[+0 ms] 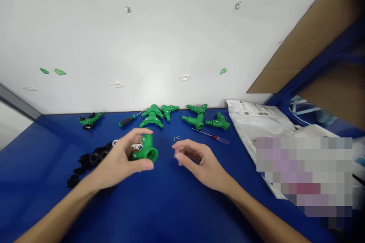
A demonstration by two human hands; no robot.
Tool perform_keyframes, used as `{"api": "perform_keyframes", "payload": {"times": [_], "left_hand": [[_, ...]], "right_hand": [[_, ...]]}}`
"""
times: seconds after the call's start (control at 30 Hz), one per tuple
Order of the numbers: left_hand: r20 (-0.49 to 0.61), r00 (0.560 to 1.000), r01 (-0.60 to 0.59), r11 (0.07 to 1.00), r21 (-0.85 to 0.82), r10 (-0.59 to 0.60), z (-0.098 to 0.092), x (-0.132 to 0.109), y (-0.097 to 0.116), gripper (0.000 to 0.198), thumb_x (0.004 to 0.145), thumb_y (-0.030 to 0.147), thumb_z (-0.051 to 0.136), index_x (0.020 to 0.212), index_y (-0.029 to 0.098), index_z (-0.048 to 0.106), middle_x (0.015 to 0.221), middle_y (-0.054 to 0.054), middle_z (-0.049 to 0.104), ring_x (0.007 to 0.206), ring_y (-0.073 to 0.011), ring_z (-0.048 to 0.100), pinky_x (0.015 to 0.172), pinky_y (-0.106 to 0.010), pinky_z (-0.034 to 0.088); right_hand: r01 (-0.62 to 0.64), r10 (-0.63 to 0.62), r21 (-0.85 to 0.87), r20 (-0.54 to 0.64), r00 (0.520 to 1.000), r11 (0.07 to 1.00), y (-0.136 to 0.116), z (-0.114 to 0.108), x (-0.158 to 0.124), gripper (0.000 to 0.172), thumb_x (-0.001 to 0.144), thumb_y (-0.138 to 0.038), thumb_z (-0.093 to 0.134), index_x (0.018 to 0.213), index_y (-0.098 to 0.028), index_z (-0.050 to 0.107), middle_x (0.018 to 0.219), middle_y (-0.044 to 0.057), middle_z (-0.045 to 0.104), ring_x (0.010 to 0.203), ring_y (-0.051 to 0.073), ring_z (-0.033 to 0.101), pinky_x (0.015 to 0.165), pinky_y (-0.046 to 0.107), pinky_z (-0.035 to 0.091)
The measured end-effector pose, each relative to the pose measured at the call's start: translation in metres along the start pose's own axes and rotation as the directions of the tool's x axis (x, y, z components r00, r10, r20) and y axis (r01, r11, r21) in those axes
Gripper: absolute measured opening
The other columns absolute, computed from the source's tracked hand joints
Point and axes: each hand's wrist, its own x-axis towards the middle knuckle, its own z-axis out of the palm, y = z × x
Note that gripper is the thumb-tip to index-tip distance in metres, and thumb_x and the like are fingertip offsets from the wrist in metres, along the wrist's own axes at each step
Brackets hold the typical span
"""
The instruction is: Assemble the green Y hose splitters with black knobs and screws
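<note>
Green hose connector (147, 149) partly hidden by left hand (119, 159)

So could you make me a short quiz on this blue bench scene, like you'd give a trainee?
1. Which hand holds the green plastic pipe fitting?
2. True or false: the right hand holds nothing.
3. What colour are the small parts heaped just beyond the left hand?

Key: 1. The left hand. 2. True. 3. Black.
</note>
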Motion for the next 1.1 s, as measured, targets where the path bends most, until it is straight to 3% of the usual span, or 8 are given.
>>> {"api": "perform_keyframes", "payload": {"times": [0.13, 0.2, 0.3, 0.43, 0.63, 0.73, 0.97, 1.1], "left_hand": [[0.163, 0.983, 0.140, 0.917, -0.374, -0.084, 0.046, -0.007, -0.024, 0.057, 0.080, 0.048, 0.075, 0.129, 0.027, 0.055, 0.094, -0.002, 0.058, 0.051, -0.0057, 0.050, 0.044, -0.020, 0.033], [0.216, 0.975, 0.139, 0.885, -0.445, -0.045, 0.057, -0.010, -0.035, 0.059, 0.079, 0.044, 0.078, 0.131, 0.027, 0.055, 0.099, -0.005, 0.059, 0.058, -0.0084, 0.054, 0.048, -0.021, 0.035], [0.235, 0.971, 0.141, 0.878, -0.457, -0.034, 0.061, -0.016, -0.044, 0.072, 0.072, 0.026, 0.085, 0.135, 0.033, 0.052, 0.108, -0.004, 0.060, 0.073, -0.0115, 0.054, 0.061, -0.024, 0.042], [0.247, 0.969, 0.102, 0.951, -0.293, -0.027, 0.063, -0.026, -0.047, 0.063, 0.080, 0.019, 0.075, 0.138, 0.028, 0.051, 0.084, 0.001, 0.056, 0.068, -0.0116, 0.047, 0.062, -0.025, 0.038], [0.242, 0.970, -0.005, 0.994, -0.112, 0.033, 0.065, -0.031, -0.045, 0.044, 0.080, 0.023, 0.069, 0.124, 0.022, 0.062, 0.069, 0.004, 0.045, 0.058, -0.0117, 0.038, 0.056, -0.027, 0.033], [0.206, 0.978, 0.008, 0.995, -0.102, 0.014, 0.065, -0.030, -0.046, 0.042, 0.080, 0.026, 0.070, 0.121, 0.024, 0.064, 0.070, 0.003, 0.047, 0.058, -0.0127, 0.039, 0.056, -0.027, 0.035], [0.123, 0.992, 0.044, 0.997, -0.067, -0.036, 0.062, -0.030, -0.049, 0.039, 0.081, 0.033, 0.071, 0.119, 0.026, 0.065, 0.079, 0.000, 0.053, 0.067, -0.0157, 0.047, 0.063, -0.029, 0.044], [0.158, 0.969, 0.216, 0.960, -0.180, -0.188, 0.060, -0.027, -0.051, 0.045, 0.091, 0.039, 0.060, 0.133, 0.025, 0.048, 0.067, 0.006, 0.045, 0.053, -0.0107, 0.042, 0.051, -0.024, 0.039]], "right_hand": [[0.145, -0.155, 0.126, 0.074, 0.985, 0.981, -0.004, 0.011, -0.005, 0.040, 0.088, -0.033, 0.071, 0.126, -0.024, 0.059, 0.080, 0.000, 0.059, 0.067, 0.013, 0.057, 0.062, 0.027, 0.049], [0.207, -0.212, 0.078, 0.057, 0.976, 0.975, -0.006, 0.014, -0.007, 0.032, 0.087, -0.034, 0.072, 0.116, -0.024, 0.067, 0.075, -0.001, 0.057, 0.066, 0.013, 0.055, 0.060, 0.027, 0.048], [0.183, -0.184, 0.053, 0.031, 0.982, 0.982, -0.005, 0.013, -0.008, 0.019, 0.089, -0.038, 0.069, 0.096, -0.021, 0.074, 0.071, 0.001, 0.059, 0.062, 0.013, 0.055, 0.056, 0.027, 0.047], [0.021, -0.020, 0.110, -0.013, 1.000, 0.994, 0.002, 0.012, 0.001, 0.036, 0.098, -0.046, 0.051, 0.083, -0.018, 0.068, 0.063, 0.000, 0.058, 0.049, 0.011, 0.053, 0.046, 0.025, 0.044], [0.075, 0.026, -0.518, 0.184, 0.983, 0.852, 0.004, 0.027, 0.048, 0.020, 0.093, -0.017, 0.057, 0.108, -0.017, 0.070, 0.098, 0.007, 0.066, 0.071, 0.015, 0.060, 0.068, 0.030, 0.049], [0.139, 0.057, -0.606, 0.293, 0.954, 0.783, 0.004, 0.040, 0.073, 0.024, 0.091, -0.019, 0.064, 0.113, -0.018, 0.071, 0.109, 0.010, 0.064, 0.086, 0.021, 0.063, 0.075, 0.034, 0.048], [0.144, 0.007, -0.514, 0.281, 0.960, 0.846, 0.007, 0.032, 0.086, 0.008, 0.084, -0.010, 0.071, 0.079, -0.015, 0.067, 0.078, 0.002, 0.062, 0.068, 0.014, 0.059, 0.064, 0.026, 0.048], [0.081, -0.060, -0.228, 0.098, 0.993, 0.970, 0.005, 0.009, 0.054, 0.013, 0.083, -0.022, 0.075, 0.076, -0.015, 0.067, 0.080, 0.003, 0.065, 0.066, 0.012, 0.063, 0.061, 0.025, 0.054]]}}
